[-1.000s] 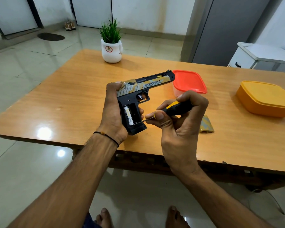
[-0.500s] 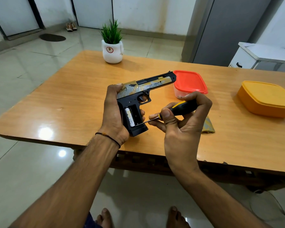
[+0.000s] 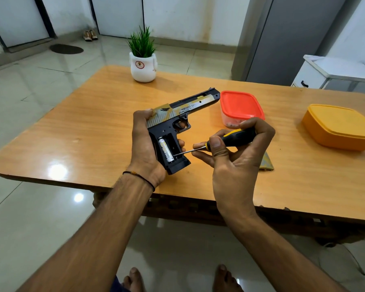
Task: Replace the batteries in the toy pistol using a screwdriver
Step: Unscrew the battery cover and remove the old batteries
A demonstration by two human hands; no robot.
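Head view: the toy pistol (image 3: pixel 177 114) is held up over the near part of the wooden table (image 3: pixel 93 127), just in front of the person. Its long axis runs from lower left to upper right, and the muzzle points away and to the right, toward a red-lidded container (image 3: pixel 240 106). The black handle hangs down toward the person, with the open battery bay facing the camera. One battery (image 3: pixel 165 149) lies lengthwise in the left slot.

The left hand (image 3: pixel 143 144) wraps the back of the handle and the rear of the slide, fingers curled round it and fingertips showing on the far side. The right hand (image 3: pixel 236 165) pinches the black-and-yellow screwdriver (image 3: pixel 230 139) between thumb and curled fingers. The tool lies nearly level, handle to the right and thin shaft pointing left. Its tip reaches into the lower end of the bay, just beside the battery's bottom end.

A patterned flat piece (image 3: pixel 267 163) lies on the table behind the right hand. A yellow container (image 3: pixel 341 127) sits at the far right, and a potted plant (image 3: pixel 142 60) stands at the far edge.
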